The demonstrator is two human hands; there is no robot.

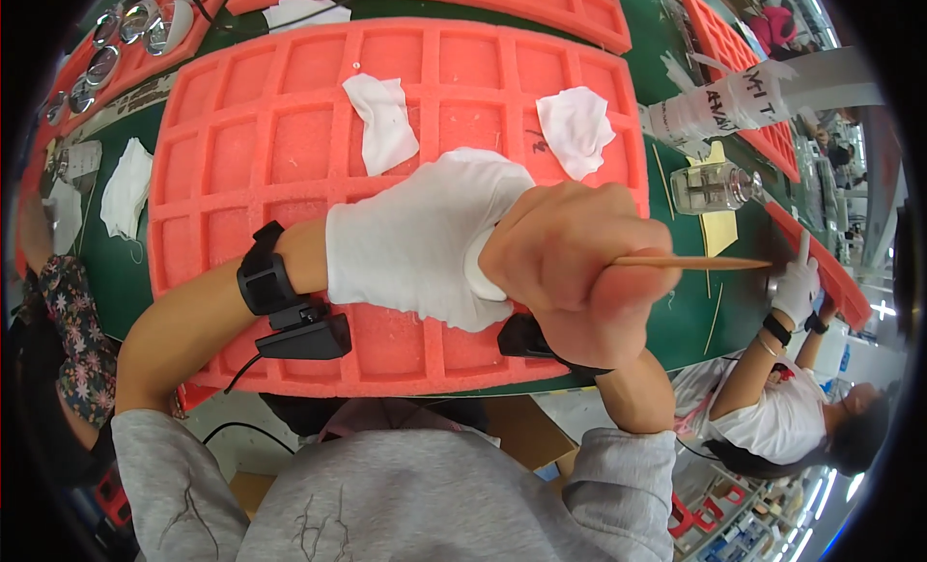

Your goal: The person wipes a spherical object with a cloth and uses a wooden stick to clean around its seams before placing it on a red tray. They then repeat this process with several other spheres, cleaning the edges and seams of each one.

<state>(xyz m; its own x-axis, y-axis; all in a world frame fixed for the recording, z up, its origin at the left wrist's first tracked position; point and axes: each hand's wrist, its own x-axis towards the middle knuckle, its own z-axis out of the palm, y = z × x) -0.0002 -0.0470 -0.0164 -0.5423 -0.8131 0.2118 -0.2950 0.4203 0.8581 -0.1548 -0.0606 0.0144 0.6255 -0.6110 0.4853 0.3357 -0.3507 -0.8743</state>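
My right hand [584, 272] is bare and closed, raised over the right part of the pink foam tray [280, 364]. It pinches a thin wooden stick [715, 264] whose pointed end sticks out to the right. Close against it is my left hand [435, 229] in a white cloth glove, its fingers mostly hidden behind the right hand. Between the two hands shows the curved edge of a white, smooth, rounded piece [483, 267], which the left hand appears to grip; most of it is covered. White cloths [382, 125] [576, 132] lie on the tray.
A glass jar [713, 187] lies on the green table [690, 316] at the right, near thin sticks. Round glassy pieces [140, 21] sit in another pink tray at the far left. A co-worker's gloved hand [797, 290] is at the right, another person's sleeve [72, 306] at the left.
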